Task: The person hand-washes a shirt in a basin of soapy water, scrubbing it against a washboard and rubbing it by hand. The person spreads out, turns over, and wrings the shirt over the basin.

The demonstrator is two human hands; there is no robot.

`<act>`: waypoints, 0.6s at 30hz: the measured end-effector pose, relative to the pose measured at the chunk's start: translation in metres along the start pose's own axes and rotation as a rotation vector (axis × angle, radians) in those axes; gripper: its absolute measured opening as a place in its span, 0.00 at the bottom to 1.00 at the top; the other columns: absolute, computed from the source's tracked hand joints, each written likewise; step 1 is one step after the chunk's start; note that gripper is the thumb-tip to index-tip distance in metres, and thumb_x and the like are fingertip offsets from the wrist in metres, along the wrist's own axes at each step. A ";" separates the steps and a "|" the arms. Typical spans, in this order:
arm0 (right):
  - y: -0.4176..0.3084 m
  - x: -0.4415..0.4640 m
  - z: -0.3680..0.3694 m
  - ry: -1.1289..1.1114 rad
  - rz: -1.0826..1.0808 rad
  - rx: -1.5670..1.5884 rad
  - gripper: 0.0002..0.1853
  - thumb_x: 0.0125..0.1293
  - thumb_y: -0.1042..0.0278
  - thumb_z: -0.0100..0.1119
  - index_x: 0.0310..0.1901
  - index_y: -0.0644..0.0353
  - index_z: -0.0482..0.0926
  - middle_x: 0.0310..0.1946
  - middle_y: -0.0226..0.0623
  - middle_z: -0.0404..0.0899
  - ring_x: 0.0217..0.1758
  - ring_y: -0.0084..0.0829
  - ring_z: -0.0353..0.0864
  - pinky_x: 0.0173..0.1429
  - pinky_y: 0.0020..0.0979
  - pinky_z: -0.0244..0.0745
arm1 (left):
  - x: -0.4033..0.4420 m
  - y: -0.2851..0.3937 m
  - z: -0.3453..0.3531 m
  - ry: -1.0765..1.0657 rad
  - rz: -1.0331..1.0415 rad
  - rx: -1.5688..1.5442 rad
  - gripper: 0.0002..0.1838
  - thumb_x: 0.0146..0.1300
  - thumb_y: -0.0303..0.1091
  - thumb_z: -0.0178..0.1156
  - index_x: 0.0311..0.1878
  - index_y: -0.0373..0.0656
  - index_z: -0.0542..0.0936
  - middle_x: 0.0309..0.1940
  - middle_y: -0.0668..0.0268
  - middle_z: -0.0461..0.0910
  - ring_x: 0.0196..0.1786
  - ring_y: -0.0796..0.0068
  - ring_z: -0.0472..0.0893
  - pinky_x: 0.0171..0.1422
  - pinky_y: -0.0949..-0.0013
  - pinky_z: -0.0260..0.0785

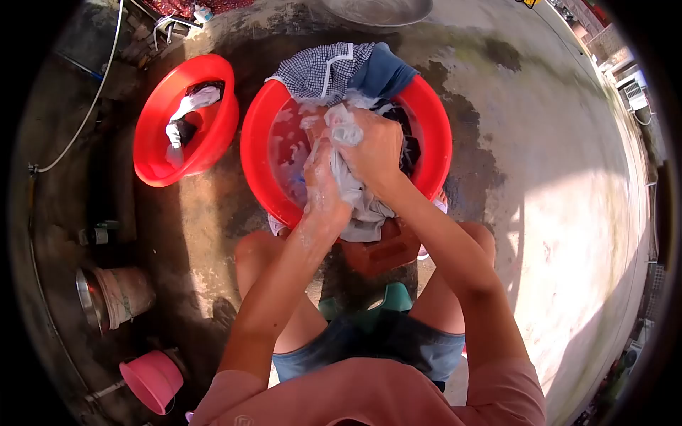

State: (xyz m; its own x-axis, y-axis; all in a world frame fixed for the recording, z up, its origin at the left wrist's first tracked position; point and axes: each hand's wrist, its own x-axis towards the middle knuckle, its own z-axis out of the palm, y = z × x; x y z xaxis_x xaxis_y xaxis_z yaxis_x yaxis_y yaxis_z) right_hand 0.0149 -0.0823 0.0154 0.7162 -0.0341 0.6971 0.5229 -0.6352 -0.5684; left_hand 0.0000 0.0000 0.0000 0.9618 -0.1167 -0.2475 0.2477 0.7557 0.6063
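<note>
A soapy, whitish-grey wet cloth point(346, 174) is bunched between my two hands over a large red basin point(257, 135). My left hand point(323, 181) is closed around its left side, with suds on the wrist. On the other side, my right hand point(375, 145) grips the cloth in a closed fist. The cloth's lower end hangs over the near rim. Foamy water and dark clothing point(410, 145) show in the basin. Draped over the far rim are a blue-and-white checked garment point(312, 71) and a blue denim piece point(383, 72).
A smaller red basin point(145, 135) at the left holds black and white laundry point(197, 103). A pink bucket point(153, 380) and a dirty pale bucket point(128, 292) stand lower left. Beneath the near rim sits a reddish brick point(383, 254). A metal basin point(380, 11) lies at the top.
</note>
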 end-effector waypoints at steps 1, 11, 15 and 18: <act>-0.008 0.000 -0.002 0.000 0.048 -0.025 0.08 0.41 0.66 0.63 0.25 0.56 0.77 0.20 0.38 0.75 0.20 0.41 0.75 0.26 0.35 0.71 | 0.000 0.002 0.004 0.022 -0.012 -0.009 0.22 0.64 0.43 0.47 0.57 0.42 0.64 0.51 0.66 0.70 0.55 0.74 0.68 0.57 0.70 0.63; -0.022 -0.024 0.003 -0.134 -0.106 0.069 0.06 0.43 0.67 0.59 0.21 0.56 0.73 0.18 0.34 0.72 0.20 0.38 0.75 0.33 0.32 0.72 | 0.014 -0.008 -0.039 0.013 0.085 0.029 0.12 0.66 0.39 0.42 0.47 0.45 0.69 0.43 0.68 0.72 0.50 0.74 0.71 0.55 0.72 0.64; 0.013 0.015 -0.009 -0.061 0.088 -0.090 0.09 0.41 0.67 0.62 0.19 0.58 0.71 0.15 0.37 0.68 0.18 0.36 0.73 0.23 0.33 0.69 | 0.003 -0.013 0.004 0.044 0.124 0.253 0.17 0.65 0.38 0.45 0.54 0.43 0.68 0.46 0.66 0.73 0.49 0.73 0.73 0.55 0.71 0.66; -0.029 -0.027 -0.002 -0.132 -0.168 0.030 0.08 0.41 0.67 0.62 0.20 0.58 0.73 0.16 0.37 0.69 0.17 0.36 0.72 0.21 0.32 0.67 | 0.015 -0.009 -0.026 -0.032 0.165 0.190 0.16 0.65 0.39 0.45 0.53 0.44 0.69 0.46 0.66 0.73 0.48 0.74 0.73 0.54 0.71 0.66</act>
State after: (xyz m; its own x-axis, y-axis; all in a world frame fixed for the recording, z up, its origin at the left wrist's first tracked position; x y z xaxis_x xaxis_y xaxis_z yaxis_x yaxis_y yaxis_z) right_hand -0.0208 -0.0644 0.0144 0.6714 0.1728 0.7207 0.6521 -0.6000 -0.4635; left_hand 0.0091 0.0080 -0.0289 0.9936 -0.0243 -0.1107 0.1011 0.6316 0.7686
